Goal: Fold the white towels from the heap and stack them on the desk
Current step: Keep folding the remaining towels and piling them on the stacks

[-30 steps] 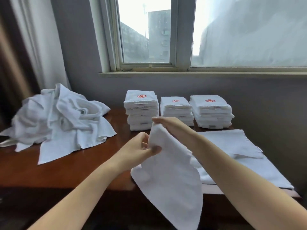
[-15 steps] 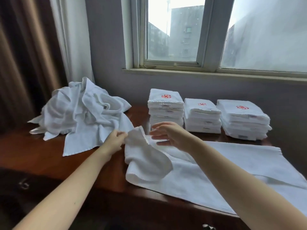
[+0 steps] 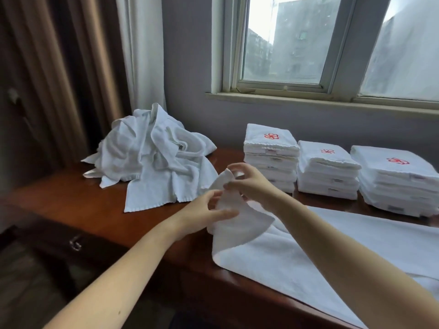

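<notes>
A long white towel (image 3: pixel 332 252) lies spread across the right part of the brown desk (image 3: pixel 71 198). Its left end is lifted off the wood. My left hand (image 3: pixel 206 212) grips that raised end from below, and my right hand (image 3: pixel 249 184) pinches its top corner just above. The heap of crumpled white towels (image 3: pixel 152 155) sits at the back left of the desk. Three stacks of folded towels with red emblems stand under the window: left stack (image 3: pixel 270 155), middle stack (image 3: pixel 327 169), right stack (image 3: pixel 396 179).
Brown curtains (image 3: pixel 59 79) and a white sheer hang at the left. The window sill (image 3: pixel 308 103) runs above the stacks. A drawer handle (image 3: pixel 75 243) shows on the desk front below the left edge. Bare wood lies between the heap and my hands.
The view has swung left. My hands have come together on the towel's left end and raised it off the desk; my right hand now pinches the corner it had been hovering over.
</notes>
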The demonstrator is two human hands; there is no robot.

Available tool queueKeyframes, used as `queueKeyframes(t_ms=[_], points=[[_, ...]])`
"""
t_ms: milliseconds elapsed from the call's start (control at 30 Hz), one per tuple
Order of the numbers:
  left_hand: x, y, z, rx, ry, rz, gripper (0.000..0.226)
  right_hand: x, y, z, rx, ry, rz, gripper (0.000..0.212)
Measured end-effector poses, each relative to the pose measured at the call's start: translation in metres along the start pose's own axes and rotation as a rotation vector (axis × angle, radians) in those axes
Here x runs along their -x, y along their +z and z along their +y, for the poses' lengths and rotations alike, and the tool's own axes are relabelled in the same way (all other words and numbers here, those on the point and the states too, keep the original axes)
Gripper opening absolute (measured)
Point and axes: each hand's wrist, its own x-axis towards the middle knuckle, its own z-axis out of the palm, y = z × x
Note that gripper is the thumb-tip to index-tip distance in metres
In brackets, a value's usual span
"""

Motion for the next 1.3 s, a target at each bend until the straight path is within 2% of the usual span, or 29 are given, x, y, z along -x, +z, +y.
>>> queueKeyframes(t_ms=[67,133,200,267,300,333,367,400,467,533,600,633,700,767,833,867,933,1000,1100,1167,1300], points=[[0.002,-0.007,0.011,0.004,0.109,0.150,0.053,-0.008,0.006,-0.027,-0.282,0.026,-0.038,0.055],[0.007,-0.020,0.021,0.018,0.165,0.334,0.020,-0.016,0.015,-0.052,-0.551,0.039,-0.130,0.049],[0.008,-0.045,0.022,0.039,0.065,0.469,0.025,-0.023,0.024,-0.069,-0.676,0.031,-0.239,0.043],[0.003,-0.064,0.018,-0.012,-0.235,0.559,0.017,-0.030,0.030,-0.077,-0.629,0.008,-0.281,0.034],[0.004,-0.073,-0.001,-0.057,-0.293,0.630,0.013,-0.033,0.032,-0.078,-0.580,0.003,-0.270,0.029],[0.011,-0.075,-0.006,-0.042,-0.315,0.705,0.019,-0.036,0.034,-0.077,-0.522,0.003,-0.251,0.024],[0.016,-0.080,-0.022,-0.066,-0.225,0.746,0.028,-0.039,0.035,-0.073,-0.454,0.003,-0.232,0.020],[0.015,-0.079,-0.021,-0.134,-0.381,0.812,0.032,-0.040,0.037,-0.068,-0.370,0.002,-0.214,0.019],[0.011,-0.087,-0.032,0.034,-0.338,0.955,0.027,-0.042,0.042,-0.054,-0.167,0.001,-0.174,0.023],[0.025,-0.105,-0.048,0.217,-0.136,0.915,0.024,-0.045,0.048,-0.039,0.008,-0.001,-0.115,0.032],[0.025,-0.118,-0.055,0.198,-0.027,0.999,0.021,-0.050,0.052,-0.025,0.140,-0.028,-0.063,0.036],[0.021,-0.117,-0.055,0.179,0.018,0.979,0.019,-0.053,0.053,-0.020,0.208,-0.041,-0.047,0.037],[0.014,-0.107,-0.048,0.109,0.063,0.815,0.015,-0.058,0.051,-0.008,0.366,-0.040,-0.041,0.039],[0.006,-0.095,-0.046,-0.040,0.039,0.585,0.014,-0.060,0.048,0.004,0.570,-0.016,-0.084,0.047],[-0.002,-0.083,-0.048,-0.261,0.013,0.412,0.027,-0.060,0.044,0.016,0.753,0.033,-0.134,0.054],[-0.006,-0.076,-0.049,-0.396,0.016,0.365,0.037,-0.060,0.044,0.020,0.819,0.049,-0.133,0.052],[-0.016,-0.065,-0.049,-0.622,0.051,0.320,0.051,-0.061,0.044,0.024,0.903,0.025,-0.088,0.033],[-0.026,-0.061,-0.049,-0.753,0.083,0.321,0.053,-0.065,0.046,0.020,0.920,-0.019,-0.040,0.014],[-0.039,-0.069,-0.047,-0.758,0.109,0.426,0.026,-0.075,0.045,0.000,0.813,-0.032,-0.015,0.026],[-0.045,-0.081,-0.043,-0.604,0.096,0.505,0.015,-0.083,0.041,-0.021,0.660,-0.048,0.020,0.028],[-0.059,-0.109,-0.031,-0.170,0.080,0.542,0.019,-0.089,0.040,-0.065,0.326,-0.125,0.074,0.013]])
